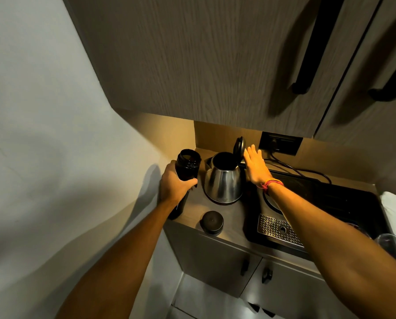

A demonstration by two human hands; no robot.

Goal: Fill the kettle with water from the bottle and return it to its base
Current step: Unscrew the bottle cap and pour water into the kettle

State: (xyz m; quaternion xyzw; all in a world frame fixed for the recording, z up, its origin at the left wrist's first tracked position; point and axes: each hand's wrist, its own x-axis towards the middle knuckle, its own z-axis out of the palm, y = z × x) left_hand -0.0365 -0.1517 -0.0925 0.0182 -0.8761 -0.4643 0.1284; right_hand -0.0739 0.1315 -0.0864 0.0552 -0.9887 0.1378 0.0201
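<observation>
Two hands up: left hand (172, 186) wrapped round the uncapped black bottle (186, 178), right hand (255, 165) open flat by the kettle (223, 180) sitting between them, lid (238, 147) flipped up.

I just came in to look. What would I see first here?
The shiny steel kettle stands in the middle of the counter with its lid flipped up. The left hand holds an open dark bottle beside it, and the bottle's cap sits near the counter's front edge.
</observation>
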